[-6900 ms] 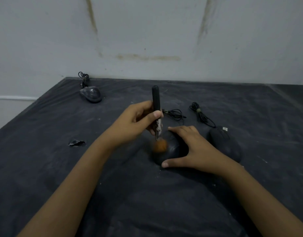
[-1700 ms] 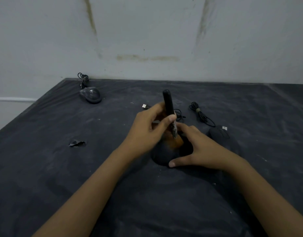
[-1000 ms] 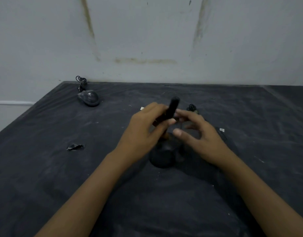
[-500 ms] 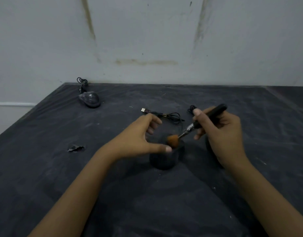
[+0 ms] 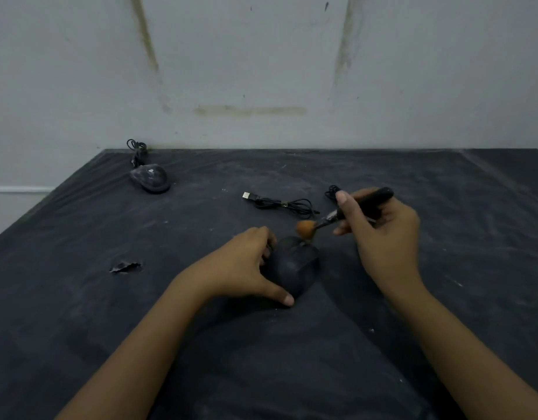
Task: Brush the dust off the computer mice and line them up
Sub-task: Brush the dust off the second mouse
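Grips brush (image 5: 362, 202) in right hand (image 5: 384, 237), bristles at far end of mouse (image 5: 293, 268) on table (image 5: 134, 322); cups mouse's left side with left hand (image 5: 240, 268), thumb at near end. Lies lengthwise near-to-far, down-left of brush grip.

Dusty dark counter with two mice, loose cables and a scrap

The counter (image 5: 80, 313) is covered in a dark, creased sheet streaked with pale dust and dotted with white specks, and its far edge meets a stained wall. A black mouse (image 5: 293, 266) sits near the middle. A grey mouse (image 5: 151, 178) lies well apart at the far left corner, with its bundled cable (image 5: 137, 151) just behind it against the wall. Beyond the black mouse a loose black cable (image 5: 280, 204) lies in a flat tangle, its USB plug (image 5: 246, 195) pointing left. To its right only the edge of a second cable coil (image 5: 331, 190) shows. A small torn scrap (image 5: 123, 266) lies left of the black mouse.
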